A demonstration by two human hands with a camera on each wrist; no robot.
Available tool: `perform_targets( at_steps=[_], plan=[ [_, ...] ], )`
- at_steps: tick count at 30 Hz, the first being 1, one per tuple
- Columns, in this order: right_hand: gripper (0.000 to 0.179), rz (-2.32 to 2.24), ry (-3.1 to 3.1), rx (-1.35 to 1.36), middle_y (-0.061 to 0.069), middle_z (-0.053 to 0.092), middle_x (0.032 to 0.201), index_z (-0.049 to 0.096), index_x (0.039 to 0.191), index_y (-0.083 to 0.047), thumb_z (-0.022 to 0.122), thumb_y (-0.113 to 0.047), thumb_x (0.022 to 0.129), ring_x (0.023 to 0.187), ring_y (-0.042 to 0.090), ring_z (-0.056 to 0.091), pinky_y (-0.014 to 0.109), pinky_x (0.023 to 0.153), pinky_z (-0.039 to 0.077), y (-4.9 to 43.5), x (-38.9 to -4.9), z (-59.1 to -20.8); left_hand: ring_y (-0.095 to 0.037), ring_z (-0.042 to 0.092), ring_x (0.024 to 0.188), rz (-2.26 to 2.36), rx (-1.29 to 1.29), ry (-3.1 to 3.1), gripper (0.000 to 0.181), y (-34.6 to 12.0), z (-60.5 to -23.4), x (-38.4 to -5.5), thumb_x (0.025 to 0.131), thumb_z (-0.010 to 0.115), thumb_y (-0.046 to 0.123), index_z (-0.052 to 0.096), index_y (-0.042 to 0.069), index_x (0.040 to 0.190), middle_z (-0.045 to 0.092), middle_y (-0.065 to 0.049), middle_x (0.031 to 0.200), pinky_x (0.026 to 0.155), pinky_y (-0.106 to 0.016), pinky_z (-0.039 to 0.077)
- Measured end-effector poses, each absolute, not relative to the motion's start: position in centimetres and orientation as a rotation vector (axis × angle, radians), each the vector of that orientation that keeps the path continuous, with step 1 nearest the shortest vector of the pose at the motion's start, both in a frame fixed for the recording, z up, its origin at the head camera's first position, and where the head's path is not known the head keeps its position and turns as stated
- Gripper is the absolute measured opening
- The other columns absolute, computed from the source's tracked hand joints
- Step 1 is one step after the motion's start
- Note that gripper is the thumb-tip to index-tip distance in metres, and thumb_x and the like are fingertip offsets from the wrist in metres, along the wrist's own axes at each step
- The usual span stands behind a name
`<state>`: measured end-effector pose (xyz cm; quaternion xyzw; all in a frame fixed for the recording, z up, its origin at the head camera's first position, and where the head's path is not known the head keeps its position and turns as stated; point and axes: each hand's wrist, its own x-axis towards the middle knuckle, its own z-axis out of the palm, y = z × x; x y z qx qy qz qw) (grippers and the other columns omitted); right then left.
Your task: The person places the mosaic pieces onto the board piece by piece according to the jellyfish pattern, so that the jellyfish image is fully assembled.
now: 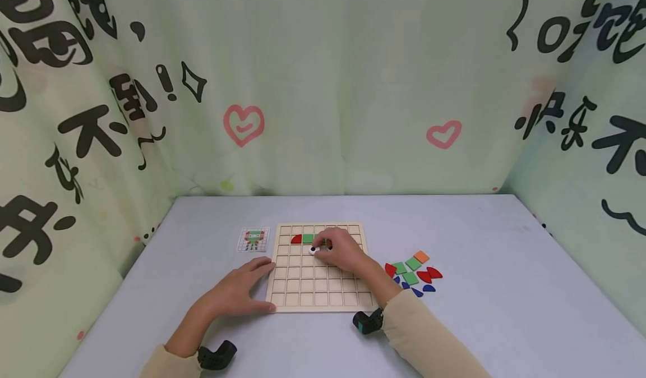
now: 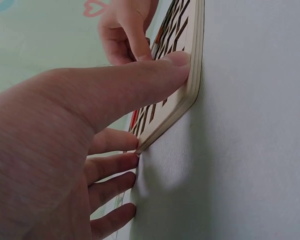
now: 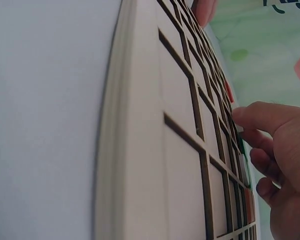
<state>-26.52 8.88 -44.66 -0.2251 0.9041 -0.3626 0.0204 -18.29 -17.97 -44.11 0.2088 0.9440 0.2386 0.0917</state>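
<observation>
A pale wooden board (image 1: 321, 287) with a grid of square cells lies on the table. My right hand (image 1: 344, 250) is over its upper part, thumb and forefinger pinching a small white piece with a black dot (image 1: 313, 250). A second black-dotted piece (image 1: 330, 248) shows partly beneath the hand. Just above are a red quarter-circle piece (image 1: 296, 239) and a green square (image 1: 307, 238), set in the grid. My left hand (image 1: 246, 289) rests at the board's left side with fingers spread; its thumb (image 2: 162, 70) lies on the near corner in the left wrist view.
A small picture card (image 1: 253, 239) with a red and green figure lies left of the board. To the right is a loose group of pieces: green squares (image 1: 411, 278), an orange square (image 1: 421, 257), red quarter-circles (image 1: 434, 272) and blue pieces (image 1: 429, 288). A printed curtain (image 1: 343, 86) surrounds the table.
</observation>
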Motion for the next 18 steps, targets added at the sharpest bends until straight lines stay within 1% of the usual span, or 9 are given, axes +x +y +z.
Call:
perform_targets(
  at_steps=[3, 7, 10, 12, 14, 18],
  plan=[
    [0.008, -1.101, 2.817, -0.704, -0.002, 0.062, 0.084, 0.072, 0.093, -0.015, 0.073, -0.013, 0.085, 0.07, 0.012, 0.047, 0.023, 0.06, 0.04, 8.5, -26.7, -44.7, -0.033, 0.041, 0.137, 0.711, 0.622, 2.803, 0.087, -18.0, -44.1, -18.4, 0.073, 0.08, 0.048, 0.046, 0.01, 0.144, 0.039, -0.008, 0.151, 0.107, -0.056, 0.038],
    [0.008, -1.086, 2.835, -0.729, -0.003, 0.065, 0.088, 0.073, 0.092, -0.015, 0.074, -0.013, 0.084, 0.069, 0.011, 0.047, 0.023, 0.061, 0.04, 8.2, -26.9, -44.9, -0.034, 0.041, 0.137, 0.716, 0.613, 2.799, 0.087, -18.0, -44.1, -18.3, 0.073, 0.08, 0.047, 0.046, 0.01, 0.144, 0.039, -0.009, 0.151, 0.106, -0.056, 0.038],
    [0.006, -1.083, 2.856, -0.74, -0.004, 0.067, 0.091, 0.074, 0.089, -0.016, 0.074, -0.013, 0.084, 0.072, 0.011, 0.047, 0.024, 0.065, 0.041, 7.9, -27.1, -44.9, -0.034, 0.04, 0.137, 0.714, 0.61, 2.798, 0.087, -18.0, -44.0, -18.2, 0.073, 0.08, 0.047, 0.046, 0.01, 0.144, 0.039, -0.008, 0.151, 0.106, -0.056, 0.038],
    [0.005, -1.092, 2.867, -0.753, -0.003, 0.07, 0.092, 0.075, 0.088, -0.015, 0.075, -0.012, 0.083, 0.076, 0.012, 0.05, 0.028, 0.072, 0.044, 7.8, -27.2, -44.9, -0.034, 0.04, 0.137, 0.71, 0.611, 2.799, 0.087, -18.0, -44.0, -18.2, 0.073, 0.08, 0.047, 0.045, 0.01, 0.144, 0.039, -0.008, 0.151, 0.106, -0.056, 0.038],
    [0.005, -1.1, 2.877, -0.768, -0.002, 0.072, 0.094, 0.076, 0.086, -0.015, 0.075, -0.011, 0.082, 0.084, 0.014, 0.055, 0.032, 0.083, 0.046, 7.7, -27.3, -44.9, -0.034, 0.04, 0.137, 0.709, 0.614, 2.797, 0.088, -18.1, -44.0, -18.3, 0.073, 0.08, 0.048, 0.045, 0.01, 0.144, 0.038, -0.008, 0.152, 0.106, -0.056, 0.038],
    [0.003, -1.096, 2.889, -0.757, -0.001, 0.073, 0.1, 0.077, 0.085, -0.012, 0.075, -0.011, 0.083, 0.1, 0.019, 0.06, 0.038, 0.097, 0.046, 7.4, -27.3, -44.9, -0.034, 0.04, 0.138, 0.712, 0.624, 2.793, 0.088, -18.1, -44.1, -18.4, 0.073, 0.079, 0.05, 0.045, 0.011, 0.144, 0.038, -0.009, 0.152, 0.107, -0.056, 0.038]
  ],
)
